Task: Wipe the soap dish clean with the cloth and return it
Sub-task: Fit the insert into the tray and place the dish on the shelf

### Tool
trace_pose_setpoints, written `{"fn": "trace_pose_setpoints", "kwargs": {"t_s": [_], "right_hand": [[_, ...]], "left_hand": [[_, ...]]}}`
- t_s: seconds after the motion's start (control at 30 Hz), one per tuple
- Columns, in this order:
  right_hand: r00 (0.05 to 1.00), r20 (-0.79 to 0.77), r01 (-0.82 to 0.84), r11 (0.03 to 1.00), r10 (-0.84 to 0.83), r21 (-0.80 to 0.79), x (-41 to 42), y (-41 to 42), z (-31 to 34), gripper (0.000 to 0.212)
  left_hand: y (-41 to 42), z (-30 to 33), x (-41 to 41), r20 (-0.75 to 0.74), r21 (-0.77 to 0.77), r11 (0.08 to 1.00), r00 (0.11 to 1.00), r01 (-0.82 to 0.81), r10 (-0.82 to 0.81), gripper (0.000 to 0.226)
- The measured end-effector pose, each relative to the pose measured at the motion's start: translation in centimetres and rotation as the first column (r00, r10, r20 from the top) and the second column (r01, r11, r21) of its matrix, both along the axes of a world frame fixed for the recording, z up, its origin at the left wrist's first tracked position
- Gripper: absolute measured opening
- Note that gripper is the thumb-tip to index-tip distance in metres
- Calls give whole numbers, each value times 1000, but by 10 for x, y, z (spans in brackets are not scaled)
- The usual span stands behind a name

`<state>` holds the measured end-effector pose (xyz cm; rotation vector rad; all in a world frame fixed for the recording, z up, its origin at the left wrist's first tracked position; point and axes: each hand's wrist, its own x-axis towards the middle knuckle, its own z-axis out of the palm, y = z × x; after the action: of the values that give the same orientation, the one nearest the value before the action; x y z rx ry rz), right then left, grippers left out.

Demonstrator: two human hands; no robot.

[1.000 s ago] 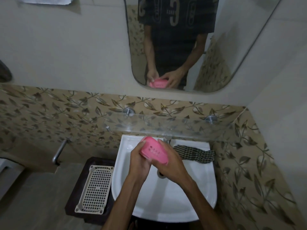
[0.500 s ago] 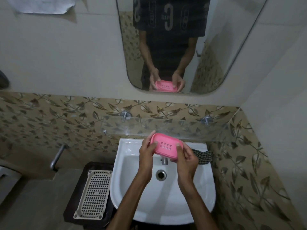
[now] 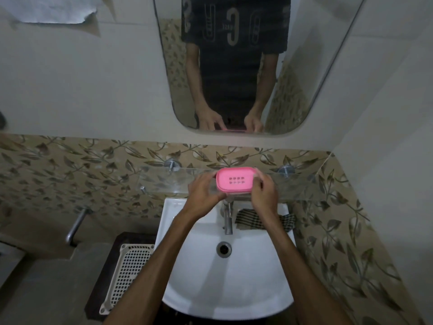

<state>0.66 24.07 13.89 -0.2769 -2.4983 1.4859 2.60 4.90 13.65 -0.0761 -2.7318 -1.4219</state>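
Between the two hands, over the glass shelf (image 3: 297,187) above the basin, sits the pink soap dish (image 3: 235,179), level and open side up, its drain slots showing. The left hand (image 3: 203,193) grips its left end, fingers curled round the rim; the right hand (image 3: 263,192) pinches the right end the same way. Whether the dish already rests on the glass or hangs just over it cannot be told. It looks like thin rigid plastic, light and likely slick if damp, so the short ends where both hands hold it seem the soundest grip. The shelf is narrow: wall tiles lie just beyond the fingertips and its front edge just under the palms, so a careless release could tip the dish into the basin (image 3: 187,277). The checked cloth (image 3: 248,222) lies below the right wrist on the basin rim, beside the tap (image 3: 227,221).
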Motion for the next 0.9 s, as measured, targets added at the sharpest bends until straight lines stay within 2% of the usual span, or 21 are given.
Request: {"fn": "trace_pose_setpoints", "kwargs": {"t_s": [0.07, 0.17, 0.33, 0.4, 0.5, 0.57, 0.67, 0.73, 0.83, 0.9], "right_hand": [[1000, -22, -11, 990, 14, 140, -10, -2, -4, 39], [998, -28, -39, 926, 53, 377, -16, 0, -17, 37], [996, -66, -17, 869, 58, 495, -15, 1, -28, 40], [997, -69, -6, 880, 44, 475, -12, 1, -27, 48], [994, -101, 4, 947, 30, 320, -3, -1, -23, 58], [991, -110, -45, 975, 71, 219, 4, -4, -24, 60], [980, -84, -161, 969, 179, 187, 13, -9, -31, 59], [971, -65, -211, 955, 229, 208, 16, -13, -36, 62], [971, -64, -213, 957, 229, 196, 16, -16, -39, 63], [973, -59, -209, 958, 224, 194, 15, -16, -40, 63]], "left_hand": [[1, -4, -11, 6, -80, 997, 1000, 15, -14, 68], [1, -13, -15, 0, -161, 986, 999, 34, -34, 70], [2, -18, -15, -28, -178, 984, 999, 15, -21, 71], [6, -16, -13, -49, -136, 991, 999, -8, 1, 68], [12, -13, -5, -70, 20, 997, 994, -78, 79, 68], [17, -13, 2, 6, 171, 980, 994, -105, 105, 71], [28, -9, 8, 95, 376, 923, 995, -75, 42, 54], [35, -6, 8, 104, 425, 903, 994, -59, 17, 45], [38, -6, 6, 89, 420, 906, 996, -51, 15, 37], [38, -9, 5, 90, 412, 910, 996, -41, 4, 39]]}}
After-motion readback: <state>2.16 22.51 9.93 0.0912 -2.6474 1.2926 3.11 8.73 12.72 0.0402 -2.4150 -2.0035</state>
